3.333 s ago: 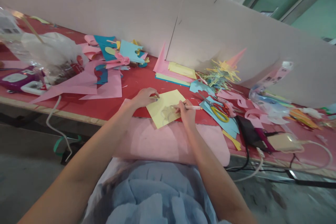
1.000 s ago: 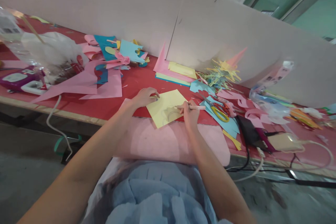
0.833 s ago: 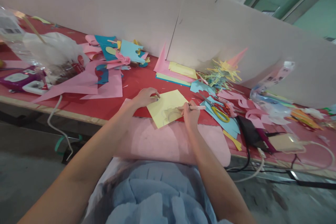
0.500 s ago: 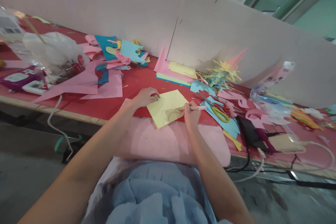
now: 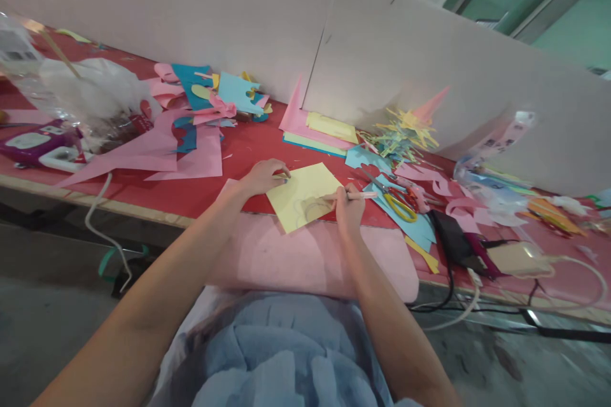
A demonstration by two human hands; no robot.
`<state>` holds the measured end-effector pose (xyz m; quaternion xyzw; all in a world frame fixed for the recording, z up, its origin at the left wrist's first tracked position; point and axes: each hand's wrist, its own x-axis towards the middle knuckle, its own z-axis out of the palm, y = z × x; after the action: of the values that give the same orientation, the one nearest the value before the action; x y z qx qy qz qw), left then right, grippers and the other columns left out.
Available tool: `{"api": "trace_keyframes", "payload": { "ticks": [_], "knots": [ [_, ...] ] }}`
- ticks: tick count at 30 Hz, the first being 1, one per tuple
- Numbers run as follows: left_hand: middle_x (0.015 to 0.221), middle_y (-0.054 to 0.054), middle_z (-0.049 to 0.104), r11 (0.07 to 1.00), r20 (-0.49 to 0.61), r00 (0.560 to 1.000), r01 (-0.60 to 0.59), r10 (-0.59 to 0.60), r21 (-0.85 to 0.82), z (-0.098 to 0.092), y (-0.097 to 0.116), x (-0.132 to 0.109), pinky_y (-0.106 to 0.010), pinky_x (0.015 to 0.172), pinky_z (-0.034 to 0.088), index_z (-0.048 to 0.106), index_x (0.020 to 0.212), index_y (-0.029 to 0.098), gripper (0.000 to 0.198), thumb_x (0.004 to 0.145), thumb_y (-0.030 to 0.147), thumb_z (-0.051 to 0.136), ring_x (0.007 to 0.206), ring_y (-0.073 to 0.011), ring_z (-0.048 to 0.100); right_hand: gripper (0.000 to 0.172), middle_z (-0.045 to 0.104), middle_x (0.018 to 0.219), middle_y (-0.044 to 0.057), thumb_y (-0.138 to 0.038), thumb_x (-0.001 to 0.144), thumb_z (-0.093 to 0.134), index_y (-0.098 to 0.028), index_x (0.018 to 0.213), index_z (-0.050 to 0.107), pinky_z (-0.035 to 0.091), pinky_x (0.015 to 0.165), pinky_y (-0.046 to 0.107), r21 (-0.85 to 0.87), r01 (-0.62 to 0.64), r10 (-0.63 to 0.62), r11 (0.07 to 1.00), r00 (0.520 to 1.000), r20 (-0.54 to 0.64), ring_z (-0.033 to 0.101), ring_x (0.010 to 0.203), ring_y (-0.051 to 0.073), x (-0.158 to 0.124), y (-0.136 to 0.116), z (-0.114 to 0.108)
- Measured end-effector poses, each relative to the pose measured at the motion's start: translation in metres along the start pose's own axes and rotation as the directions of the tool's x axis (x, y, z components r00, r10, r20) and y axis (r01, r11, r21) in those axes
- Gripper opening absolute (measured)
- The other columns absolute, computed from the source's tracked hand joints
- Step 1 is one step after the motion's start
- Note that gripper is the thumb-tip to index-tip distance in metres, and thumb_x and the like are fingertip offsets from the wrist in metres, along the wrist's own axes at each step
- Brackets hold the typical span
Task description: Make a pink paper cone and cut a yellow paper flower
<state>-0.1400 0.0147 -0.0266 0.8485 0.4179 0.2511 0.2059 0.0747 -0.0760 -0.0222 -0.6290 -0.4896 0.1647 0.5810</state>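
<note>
We have shifted our right hand (image 5: 349,206) a little rightward across the yellow paper (image 5: 298,187) since the first frame, its fingers closed around a pale pink pen (image 5: 366,195). Faint curved lines show beside the pen's tip. Our left hand (image 5: 262,177) touches the paper's left corner; we cannot tell whether it pinches or merely rests. That sheet lies slantwise at the red tabletop's (image 5: 243,149) front edge, near yellow-handled scissors (image 5: 400,205) on light-blue paper (image 5: 420,232).
</note>
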Motion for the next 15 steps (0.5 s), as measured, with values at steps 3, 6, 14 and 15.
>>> {"api": "trace_keyframes", "payload": {
  "ticks": [3, 6, 14, 15],
  "knots": [
    [0.112, -0.005, 0.060, 1.000, 0.001, 1.000, 0.004, -0.004, 0.004, -0.0004, 0.0011, -0.0003, -0.034, 0.094, 0.037, 0.063, 0.092, 0.022, 0.021, 0.075, 0.028, 0.051, 0.107, -0.0214, 0.053, 0.024, 0.036, 0.036, -0.008, -0.022, 0.072, 0.044, -0.024, 0.051, 0.032, 0.032, 0.044, 0.023, 0.017, -0.024, 0.024, 1.000, 1.000, -0.001, 0.038, 0.040, 0.011, 0.0007, 0.0016, 0.0002],
    [0.111, -0.004, 0.060, 1.000, 0.002, 1.000, 0.009, -0.009, 0.005, -0.0011, 0.0022, -0.0006, -0.034, 0.095, 0.037, 0.063, 0.092, 0.022, 0.021, 0.075, 0.028, 0.051, 0.107, -0.0209, 0.053, 0.025, 0.034, 0.037, -0.008, -0.022, 0.072, 0.044, -0.023, 0.051, 0.031, 0.031, 0.043, 0.023, 0.033, -0.030, 0.030, 0.999, 1.000, -0.001, 0.036, 0.040, 0.011, 0.0018, 0.0042, 0.0001],
    [0.111, -0.004, 0.060, 1.000, -0.001, 1.000, 0.001, -0.001, -0.013, 0.0009, -0.0014, 0.0001, -0.033, 0.094, 0.037, 0.064, 0.092, 0.022, 0.021, 0.075, 0.029, 0.052, 0.107, -0.0213, 0.053, 0.025, 0.038, 0.037, -0.008, -0.021, 0.073, 0.044, -0.023, 0.051, 0.031, 0.034, 0.043, 0.022, 0.065, -0.030, 0.032, 0.997, 0.999, -0.031, 0.041, 0.041, 0.011, 0.0014, 0.0025, 0.0000],
    [0.112, -0.004, 0.060, 1.000, -0.004, 1.000, 0.000, 0.000, -0.015, 0.0013, -0.0020, 0.0003, -0.033, 0.093, 0.038, 0.064, 0.092, 0.022, 0.021, 0.075, 0.029, 0.052, 0.107, -0.0214, 0.053, 0.025, 0.039, 0.037, -0.008, -0.022, 0.074, 0.044, -0.023, 0.053, 0.032, 0.036, 0.044, 0.022, 0.091, -0.025, 0.029, 0.996, 0.999, -0.040, 0.043, 0.041, 0.011, 0.0017, 0.0024, 0.0001]
  ]
}}
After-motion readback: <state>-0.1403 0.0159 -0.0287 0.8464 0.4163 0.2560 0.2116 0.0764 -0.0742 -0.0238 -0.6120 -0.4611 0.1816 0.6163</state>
